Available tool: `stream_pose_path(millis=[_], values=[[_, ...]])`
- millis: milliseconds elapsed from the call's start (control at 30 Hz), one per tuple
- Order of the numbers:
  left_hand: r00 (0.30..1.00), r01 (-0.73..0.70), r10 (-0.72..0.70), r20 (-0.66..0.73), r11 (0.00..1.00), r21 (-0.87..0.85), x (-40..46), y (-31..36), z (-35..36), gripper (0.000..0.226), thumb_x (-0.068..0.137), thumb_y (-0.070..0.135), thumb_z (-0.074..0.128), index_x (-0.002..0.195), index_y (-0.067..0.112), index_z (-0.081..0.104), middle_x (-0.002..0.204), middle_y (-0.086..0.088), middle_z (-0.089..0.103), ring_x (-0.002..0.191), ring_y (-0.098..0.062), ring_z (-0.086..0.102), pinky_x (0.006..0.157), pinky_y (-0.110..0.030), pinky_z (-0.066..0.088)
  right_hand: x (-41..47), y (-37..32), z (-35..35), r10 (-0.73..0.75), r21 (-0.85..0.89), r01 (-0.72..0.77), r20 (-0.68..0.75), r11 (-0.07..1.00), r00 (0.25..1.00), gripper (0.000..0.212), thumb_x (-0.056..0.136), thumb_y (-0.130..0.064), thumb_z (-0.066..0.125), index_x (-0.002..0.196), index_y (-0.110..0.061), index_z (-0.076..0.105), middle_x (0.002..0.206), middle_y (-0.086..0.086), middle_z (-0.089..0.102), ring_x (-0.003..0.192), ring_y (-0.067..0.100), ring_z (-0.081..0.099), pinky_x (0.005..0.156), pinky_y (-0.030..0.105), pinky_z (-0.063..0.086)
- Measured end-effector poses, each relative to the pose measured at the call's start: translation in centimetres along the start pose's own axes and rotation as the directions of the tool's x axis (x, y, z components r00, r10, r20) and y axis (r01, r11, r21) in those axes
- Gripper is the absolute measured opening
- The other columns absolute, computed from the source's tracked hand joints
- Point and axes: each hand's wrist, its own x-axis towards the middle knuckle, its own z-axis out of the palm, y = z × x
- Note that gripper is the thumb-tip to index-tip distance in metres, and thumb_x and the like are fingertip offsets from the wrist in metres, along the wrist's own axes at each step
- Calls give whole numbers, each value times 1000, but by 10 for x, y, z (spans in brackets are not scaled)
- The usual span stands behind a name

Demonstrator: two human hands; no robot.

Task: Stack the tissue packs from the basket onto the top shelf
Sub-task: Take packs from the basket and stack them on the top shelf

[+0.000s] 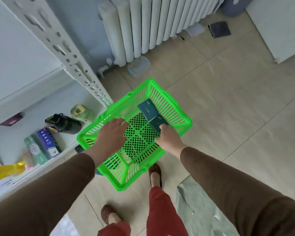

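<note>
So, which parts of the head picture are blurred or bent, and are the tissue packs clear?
Head view: the yellow wrapper at the left edge is smeared by blur; the shelf post and radiator lean from wide-angle distortion; the two dark tissue packs in the green basket are fairly sharp, their print unreadable; light is soft.

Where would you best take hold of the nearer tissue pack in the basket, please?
Probably across the short width of the nearer tissue pack, coming from above: it lies flat on the green basket's floor, end-on to the other pack, so only its long sides are free.
</note>
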Motion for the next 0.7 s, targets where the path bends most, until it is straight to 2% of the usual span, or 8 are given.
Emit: stream_pose_path(millis=[133, 300, 400, 500, 567, 633, 700], values=[[992, -94, 81, 101, 987, 127, 85, 14, 39, 59, 85, 19, 57, 141, 17, 41, 143, -5, 45, 127, -25, 44, 102, -41, 41, 66, 30, 15, 89, -42, -89, 6, 995, 996, 50, 91, -18, 64, 133, -2, 43, 134, 18, 50, 125, 34, 51, 99, 37, 44], [972, -232, 210, 106, 932, 278, 191, 22, 86, 55, 84, 6, 55, 137, 17, 45, 135, -3, 48, 122, -23, 46, 94, -35, 42, 137, 55, 53, 184, -95, -184, -15, 978, 983, 46, 95, -14, 55, 137, -3, 40, 138, 16, 45, 129, 31, 46, 104, 38, 43], [945, -326, 308, 107, 869, 373, 237, 24, 117, 51, 86, 6, 54, 136, 14, 45, 136, -5, 48, 127, -25, 44, 100, -37, 40, 169, 64, 77, 169, -122, -172, -34, 978, 985, 40, 99, -15, 48, 137, -1, 42, 139, 18, 46, 128, 33, 47, 102, 40, 42], [926, -370, 362, 112, 798, 475, 259, 20, 146, 56, 92, 10, 53, 145, 10, 35, 150, -9, 39, 141, -28, 33, 111, -39, 32, 187, 68, 99, 177, -198, -203, -143, 959, 974, 38, 100, -13, 46, 136, -3, 41, 134, 15, 49, 123, 28, 50, 96, 35, 46], [925, -363, 366, 102, 774, 518, 265, 17, 159, 55, 97, 11, 48, 148, 8, 29, 152, -10, 34, 143, -29, 30, 113, -39, 30, 193, 68, 112, 151, -253, -200, -198, 947, 968, 40, 100, -14, 45, 137, -2, 38, 132, 15, 49, 120, 28, 50, 94, 34, 45], [925, -348, 374, 66, 765, 543, 265, 16, 168, 53, 98, 10, 45, 147, 8, 26, 147, -10, 38, 135, -30, 36, 109, -39, 34, 196, 68, 121, 122, -272, -180, -216, 945, 969, 40, 100, -12, 43, 139, -3, 35, 130, 17, 48, 119, 31, 49, 94, 37, 43], [916, -351, 399, 51, 730, 587, 263, 16, 173, 52, 93, 12, 52, 142, 8, 36, 135, -7, 48, 123, -27, 45, 101, -36, 39, 201, 68, 126, 130, -284, -186, -205, 941, 970, 36, 100, -9, 42, 135, -5, 38, 128, 15, 51, 116, 30, 50, 92, 37, 42]])
